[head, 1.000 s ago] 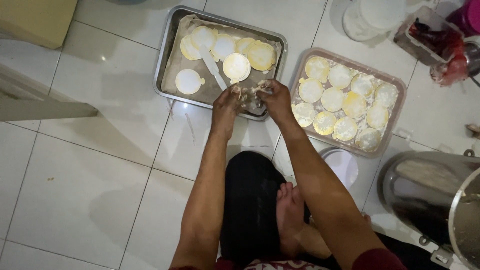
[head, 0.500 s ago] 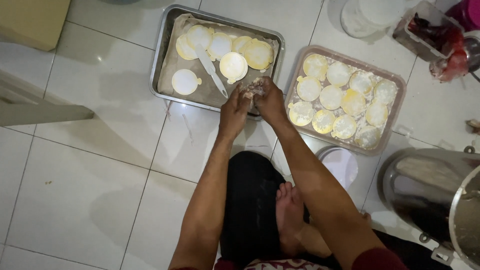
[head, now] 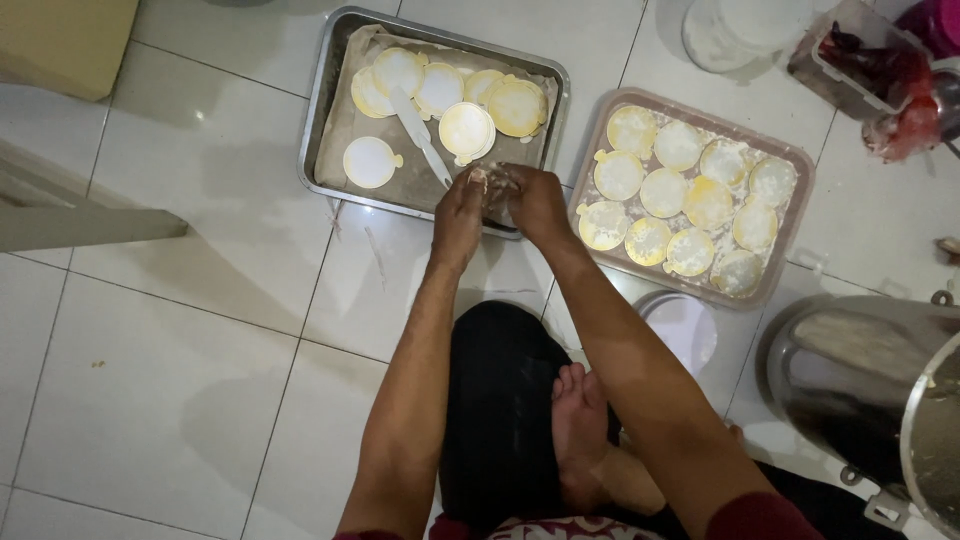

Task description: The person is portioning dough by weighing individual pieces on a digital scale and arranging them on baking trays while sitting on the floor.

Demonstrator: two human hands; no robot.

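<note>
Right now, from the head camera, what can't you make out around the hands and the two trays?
- What the left hand and right hand hold: the fingers close over it; only pale bits show.
- The metal tray's near corner: hidden behind the hands.
- The large steel pot: cut off by the right edge, its inside dark.
- The red items in the clear container: dim, too small to identify.
- The white lid: partly hidden by the right forearm.
</note>
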